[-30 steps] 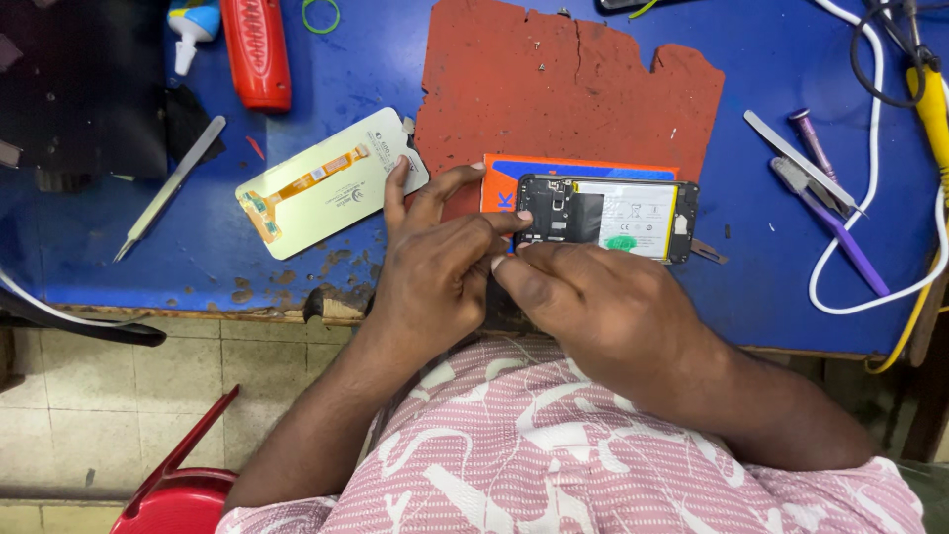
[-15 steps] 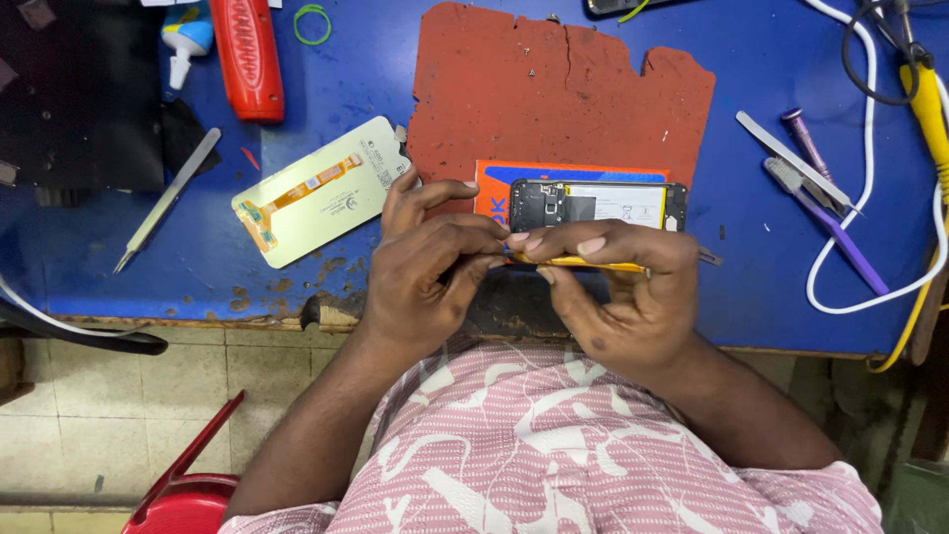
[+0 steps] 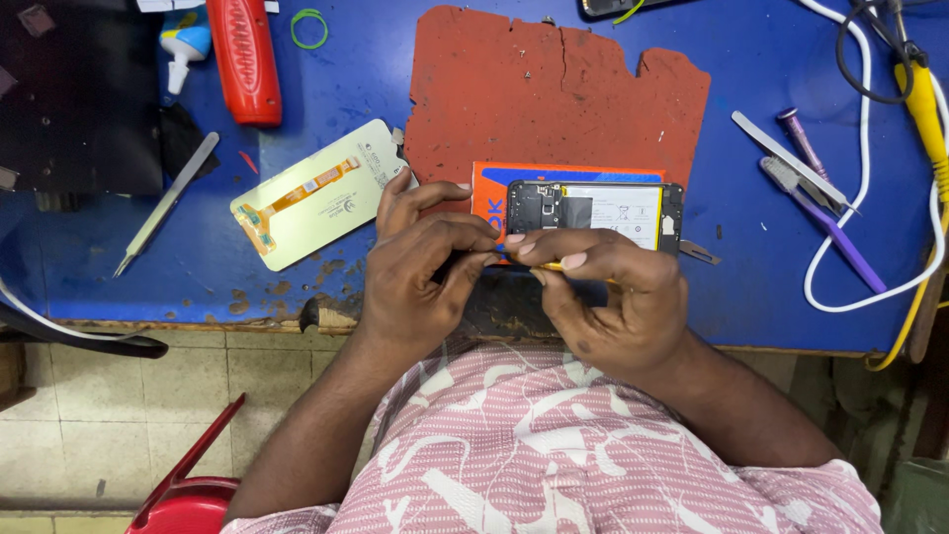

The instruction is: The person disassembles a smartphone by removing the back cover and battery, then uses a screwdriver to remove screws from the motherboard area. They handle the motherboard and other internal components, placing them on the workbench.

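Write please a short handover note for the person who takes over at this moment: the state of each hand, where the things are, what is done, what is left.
Left hand: fingers curled, tips meeting the right hand's at the near edge of the open phone.
Right hand: pinches a thin yellow tool at that same edge.
Phone: back off, insides showing, lying on an orange box at the red mat's near edge.
Loose screen panel: left of the hands on the blue table.
Tweezers far left; more tools to the right.
Done: phone opened. Left: phone not yet closed; panel not fitted.
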